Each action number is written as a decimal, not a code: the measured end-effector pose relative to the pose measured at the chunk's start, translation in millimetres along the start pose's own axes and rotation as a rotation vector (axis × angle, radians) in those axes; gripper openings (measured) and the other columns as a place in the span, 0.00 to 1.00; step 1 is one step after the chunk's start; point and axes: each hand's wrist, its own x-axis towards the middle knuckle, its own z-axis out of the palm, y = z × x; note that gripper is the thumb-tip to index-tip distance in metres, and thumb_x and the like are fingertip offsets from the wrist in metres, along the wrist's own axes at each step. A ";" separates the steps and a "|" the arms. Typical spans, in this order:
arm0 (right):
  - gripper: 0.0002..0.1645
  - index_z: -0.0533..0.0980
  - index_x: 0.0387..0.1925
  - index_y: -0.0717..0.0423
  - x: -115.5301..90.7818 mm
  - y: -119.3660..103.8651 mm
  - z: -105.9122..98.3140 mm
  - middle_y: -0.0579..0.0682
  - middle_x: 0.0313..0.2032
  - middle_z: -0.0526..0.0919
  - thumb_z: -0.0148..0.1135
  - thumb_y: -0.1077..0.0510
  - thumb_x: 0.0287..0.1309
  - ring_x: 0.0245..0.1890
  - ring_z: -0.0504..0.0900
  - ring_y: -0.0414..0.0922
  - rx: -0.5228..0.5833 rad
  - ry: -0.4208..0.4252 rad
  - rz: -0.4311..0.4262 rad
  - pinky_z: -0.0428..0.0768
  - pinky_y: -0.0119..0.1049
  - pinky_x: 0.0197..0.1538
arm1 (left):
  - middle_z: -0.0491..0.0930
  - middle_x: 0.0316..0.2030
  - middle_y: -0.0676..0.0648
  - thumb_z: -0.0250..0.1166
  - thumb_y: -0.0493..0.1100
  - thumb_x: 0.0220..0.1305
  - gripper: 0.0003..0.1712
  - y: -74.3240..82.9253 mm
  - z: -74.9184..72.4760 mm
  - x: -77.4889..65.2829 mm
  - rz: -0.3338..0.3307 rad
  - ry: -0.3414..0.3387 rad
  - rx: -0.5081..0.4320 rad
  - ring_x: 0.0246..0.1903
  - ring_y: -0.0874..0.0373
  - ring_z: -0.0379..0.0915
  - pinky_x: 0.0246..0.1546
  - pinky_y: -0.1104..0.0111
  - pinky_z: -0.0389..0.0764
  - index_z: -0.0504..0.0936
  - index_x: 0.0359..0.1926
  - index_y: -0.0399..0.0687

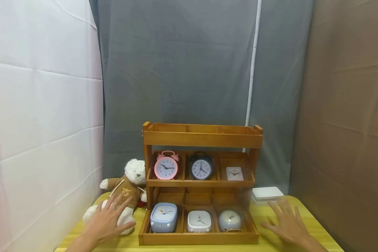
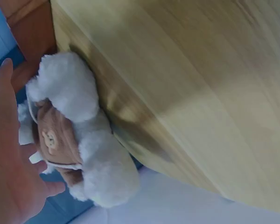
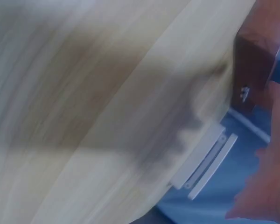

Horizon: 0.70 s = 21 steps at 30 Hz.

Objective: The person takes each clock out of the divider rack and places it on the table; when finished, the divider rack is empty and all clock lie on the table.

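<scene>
My left hand [image 1: 105, 219] is spread with its fingers apart, overlapping the teddy bear [image 1: 135, 172] in the head view and holding nothing. That white bear wears a brown hoodie and sits left of the wooden rack. On the other side, my right hand [image 1: 288, 222] has its fingers spread over the table, with nothing in it. Between the hands stands the wooden rack [image 1: 198, 239]. A pink alarm clock [image 1: 166, 168], a black alarm clock [image 1: 201, 169] and a small white clock [image 1: 234, 173] occupy its middle tier. Below are a blue clock [image 1: 163, 217], a white clock [image 1: 199, 221] and a round grey clock [image 1: 230, 220].
A white flat box-like object [image 1: 267, 193] lies behind the right hand, near the table's back edge. The yellow wood-grain table [image 1: 315, 232] carries everything. Grey curtain [image 1: 182, 70] hangs behind, with a white cloth on the left and a brown one on the right.
</scene>
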 end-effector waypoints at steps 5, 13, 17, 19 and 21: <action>0.50 0.77 0.66 0.53 1.5 -12.7 2.2 0.69 0.68 0.72 0.74 0.28 0.49 0.69 0.64 0.75 -0.043 0.016 -0.048 0.58 0.79 0.64 | 0.76 0.65 0.35 0.71 0.72 0.55 0.48 11.6 -3.0 5.2 0.014 -0.012 -0.069 0.65 0.32 0.70 0.57 0.29 0.71 0.79 0.68 0.47; 0.50 0.76 0.69 0.51 6.2 -39.4 1.1 0.63 0.71 0.71 0.71 0.26 0.52 0.72 0.65 0.69 0.035 -0.011 -0.063 0.55 0.76 0.69 | 0.81 0.59 0.36 0.70 0.70 0.60 0.45 19.9 1.0 14.5 0.053 -0.146 -0.220 0.62 0.31 0.73 0.61 0.34 0.72 0.79 0.68 0.46; 0.51 0.75 0.69 0.51 9.4 -54.4 1.7 0.60 0.70 0.73 0.70 0.26 0.54 0.70 0.69 0.67 0.058 -0.003 -0.094 0.62 0.74 0.67 | 0.81 0.56 0.31 0.72 0.66 0.60 0.43 21.9 5.0 18.7 0.049 -0.245 -0.355 0.61 0.27 0.71 0.57 0.32 0.74 0.80 0.66 0.42; 0.50 0.76 0.69 0.52 11.2 -62.3 1.7 0.61 0.70 0.74 0.69 0.26 0.55 0.70 0.69 0.67 0.081 -0.011 -0.106 0.63 0.73 0.68 | 0.80 0.56 0.28 0.73 0.64 0.60 0.42 22.6 8.0 20.2 0.025 -0.297 -0.431 0.62 0.24 0.69 0.55 0.31 0.74 0.80 0.66 0.42; 0.48 0.76 0.68 0.52 13.6 -69.0 2.4 0.62 0.69 0.74 0.69 0.27 0.57 0.71 0.69 0.66 0.106 -0.033 -0.113 0.61 0.71 0.70 | 0.81 0.55 0.28 0.74 0.62 0.61 0.41 22.8 11.4 21.4 0.015 -0.329 -0.481 0.61 0.23 0.69 0.55 0.30 0.74 0.79 0.66 0.41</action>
